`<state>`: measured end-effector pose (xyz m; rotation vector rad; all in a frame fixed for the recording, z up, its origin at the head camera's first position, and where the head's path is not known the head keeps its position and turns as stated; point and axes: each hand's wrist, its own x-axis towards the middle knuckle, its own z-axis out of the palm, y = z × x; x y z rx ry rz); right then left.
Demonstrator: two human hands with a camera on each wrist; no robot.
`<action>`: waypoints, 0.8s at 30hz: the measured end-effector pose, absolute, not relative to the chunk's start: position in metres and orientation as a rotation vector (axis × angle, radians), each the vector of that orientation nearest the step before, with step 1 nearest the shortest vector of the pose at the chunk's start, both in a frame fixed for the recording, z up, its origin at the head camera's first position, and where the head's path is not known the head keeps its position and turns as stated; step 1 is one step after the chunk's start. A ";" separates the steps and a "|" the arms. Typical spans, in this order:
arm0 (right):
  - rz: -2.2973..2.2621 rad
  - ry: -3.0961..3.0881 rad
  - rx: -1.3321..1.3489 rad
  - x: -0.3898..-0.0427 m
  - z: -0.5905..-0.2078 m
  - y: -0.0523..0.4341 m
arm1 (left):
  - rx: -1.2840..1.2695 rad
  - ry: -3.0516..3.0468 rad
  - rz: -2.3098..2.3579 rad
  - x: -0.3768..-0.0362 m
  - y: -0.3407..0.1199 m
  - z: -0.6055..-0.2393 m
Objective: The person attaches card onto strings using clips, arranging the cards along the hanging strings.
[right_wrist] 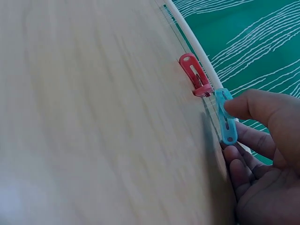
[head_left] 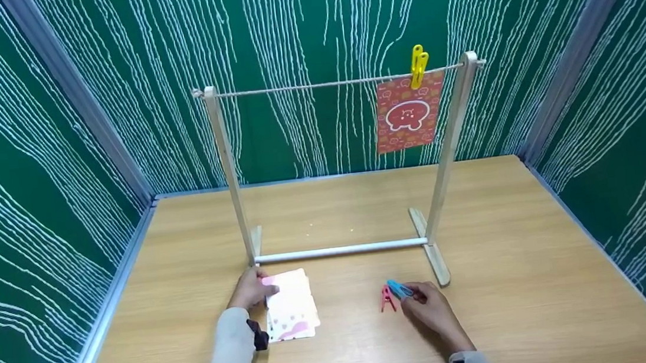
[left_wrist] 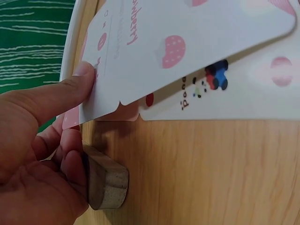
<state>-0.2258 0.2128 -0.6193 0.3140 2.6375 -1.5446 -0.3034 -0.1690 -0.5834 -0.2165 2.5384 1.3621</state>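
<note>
Left hand (head_left: 248,289) is pinching the top card (left_wrist: 187,42) up off the little stack on the desk (head_left: 543,255), right hand (head_left: 430,310) pinching the blue clothespin (head_left: 398,288) right beside a pink one (head_left: 386,298).

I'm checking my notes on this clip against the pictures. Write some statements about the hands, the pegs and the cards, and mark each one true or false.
1. The right hand pinches the blue peg. True.
2. The pink peg is clipped on the string. False: it lies on the table beside the blue peg; the yellow peg is the one on the string.
3. The left hand lifts the edge of the top card of the stack. True.
4. The orange card hangs near the left post of the rack. False: it hangs near the right post.
5. Both hands hold pegs. False: the left hand holds a card.
</note>
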 end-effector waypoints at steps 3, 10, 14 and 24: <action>-1.596 2.659 0.288 -0.224 -0.620 0.213 | -0.209 2.541 1.351 -0.304 -0.169 -0.583; -1.647 2.671 0.276 -0.223 -0.619 0.212 | -0.230 2.528 1.329 -0.305 -0.168 -0.582; -1.643 2.638 0.302 -0.224 -0.619 0.213 | -0.253 2.528 1.322 -0.306 -0.168 -0.582; -1.737 2.549 0.367 -0.225 -0.614 0.214 | -0.263 2.522 1.334 -0.305 -0.169 -0.582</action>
